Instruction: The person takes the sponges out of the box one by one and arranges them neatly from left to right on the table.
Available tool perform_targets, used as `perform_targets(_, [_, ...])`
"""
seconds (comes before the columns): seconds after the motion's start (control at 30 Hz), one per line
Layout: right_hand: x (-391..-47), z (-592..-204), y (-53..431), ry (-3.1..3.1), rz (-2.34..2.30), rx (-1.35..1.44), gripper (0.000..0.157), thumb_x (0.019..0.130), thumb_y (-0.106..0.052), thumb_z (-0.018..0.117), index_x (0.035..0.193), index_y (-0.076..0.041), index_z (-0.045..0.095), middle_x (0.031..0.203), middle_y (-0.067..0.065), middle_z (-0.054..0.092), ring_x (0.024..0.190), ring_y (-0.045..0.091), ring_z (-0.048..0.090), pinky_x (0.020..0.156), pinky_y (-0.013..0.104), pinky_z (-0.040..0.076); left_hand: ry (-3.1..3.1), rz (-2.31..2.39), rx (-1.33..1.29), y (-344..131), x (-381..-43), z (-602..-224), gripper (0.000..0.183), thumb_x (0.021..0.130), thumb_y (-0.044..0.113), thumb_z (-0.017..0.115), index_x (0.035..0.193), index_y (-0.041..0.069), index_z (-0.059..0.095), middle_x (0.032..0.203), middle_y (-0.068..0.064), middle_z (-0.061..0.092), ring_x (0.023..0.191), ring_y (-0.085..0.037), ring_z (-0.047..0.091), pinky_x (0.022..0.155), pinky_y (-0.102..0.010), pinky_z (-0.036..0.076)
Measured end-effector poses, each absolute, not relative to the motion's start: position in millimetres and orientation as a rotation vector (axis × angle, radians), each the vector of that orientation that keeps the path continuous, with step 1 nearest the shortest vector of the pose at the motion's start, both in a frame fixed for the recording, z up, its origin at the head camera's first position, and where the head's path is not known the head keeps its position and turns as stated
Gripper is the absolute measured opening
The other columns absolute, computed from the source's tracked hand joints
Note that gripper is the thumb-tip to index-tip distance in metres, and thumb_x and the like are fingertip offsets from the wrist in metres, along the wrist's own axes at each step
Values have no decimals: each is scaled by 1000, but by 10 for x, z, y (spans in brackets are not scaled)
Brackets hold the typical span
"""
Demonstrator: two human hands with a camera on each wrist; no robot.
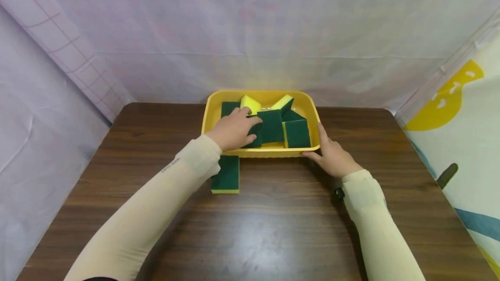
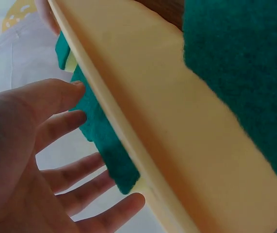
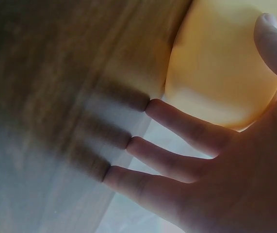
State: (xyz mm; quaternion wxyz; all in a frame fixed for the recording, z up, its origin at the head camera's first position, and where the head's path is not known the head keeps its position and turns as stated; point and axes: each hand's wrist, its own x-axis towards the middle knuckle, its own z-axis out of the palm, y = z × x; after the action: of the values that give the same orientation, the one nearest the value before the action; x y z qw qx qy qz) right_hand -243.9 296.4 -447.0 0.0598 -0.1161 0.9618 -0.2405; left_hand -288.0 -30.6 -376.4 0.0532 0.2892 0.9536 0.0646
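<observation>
A yellow plastic basin (image 1: 273,153) stands at the table's far side with several green-and-yellow scouring sponges (image 1: 270,126) in it. My left hand (image 1: 235,129) reaches over the front rim, its fingers spread above a sponge (image 2: 106,138) partly hidden beneath them. Whether the fingertips touch that sponge, I cannot tell. At the front right corner, my right hand (image 1: 333,158) rests against the basin, thumb on the front wall and forefinger along the right side. In the right wrist view, straight fingers (image 3: 148,187) reach down to the tabletop.
One sponge (image 1: 226,174) lies green side up on the table just in front of the basin, partly under the left sleeve (image 1: 195,159). The dark wooden table (image 1: 265,224) backs onto a pale curtain (image 1: 250,34). Another printed curtain (image 1: 461,142) hangs at the right.
</observation>
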Motion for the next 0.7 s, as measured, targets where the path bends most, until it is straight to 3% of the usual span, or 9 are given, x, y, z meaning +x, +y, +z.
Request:
perform_targets(0.23, [-2433, -4448, 2952, 2910, -710, -337, 111, 108, -48, 66, 172, -10, -17, 157, 42, 43, 131, 59, 56, 103, 72, 48, 2895, 186, 881, -300, -2885, -3803, 54, 109, 33, 69, 160, 22, 57, 162, -19, 43, 137, -37, 46, 97, -49, 56])
perform_targets(0.43, [-2442, -4461, 2953, 2910, -712, -338, 111, 108, -49, 65, 172, -10, -17, 157, 41, 43, 131, 59, 56, 102, 73, 48, 2878, 210, 896, -297, -2893, -3848, 50, 110, 30, 69, 158, 22, 60, 164, -20, 40, 141, -39, 42, 105, -47, 54])
perform_targets(0.7, [-2430, -4438, 2940, 2919, -708, -342, 111, 108, -49, 66, 172, -8, -15, 156, 42, 44, 130, 59, 57, 101, 72, 49, 2886, 255, 882, -298, -2886, -3884, 50, 109, 28, 70, 157, 19, 60, 163, -20, 40, 139, -36, 42, 99, -44, 56])
